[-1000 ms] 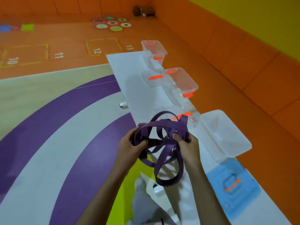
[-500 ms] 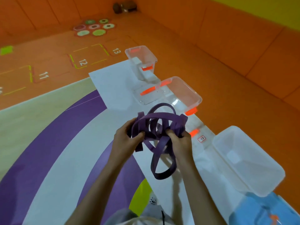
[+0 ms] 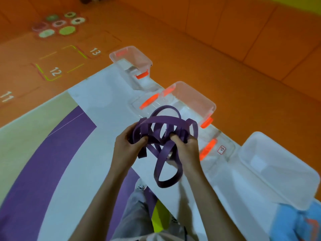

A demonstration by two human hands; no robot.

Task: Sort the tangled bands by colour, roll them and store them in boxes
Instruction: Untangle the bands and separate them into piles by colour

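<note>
A tangle of purple bands (image 3: 163, 133) hangs in the air above the white table (image 3: 104, 101). My left hand (image 3: 128, 146) grips its left side and my right hand (image 3: 185, 150) grips its right side, fingers curled into the loops. One long loop droops below my hands toward the table. Along the table's right edge stand clear boxes with orange latches: a far box (image 3: 132, 58), a middle box (image 3: 191, 100), and a near frosted white box (image 3: 278, 169). The far and middle boxes look empty.
A clear lid with orange clips (image 3: 213, 150) lies on the table between the boxes. A blue lid (image 3: 295, 221) sits at the bottom right. Orange padded floor and wall surround the table. My legs and socks (image 3: 140, 186) show below the table edge.
The view has swung closer and lower, so the boxes sit larger and nearer. My hands keep their grip on the purple tangle; the hanging loop has shifted slightly.
</note>
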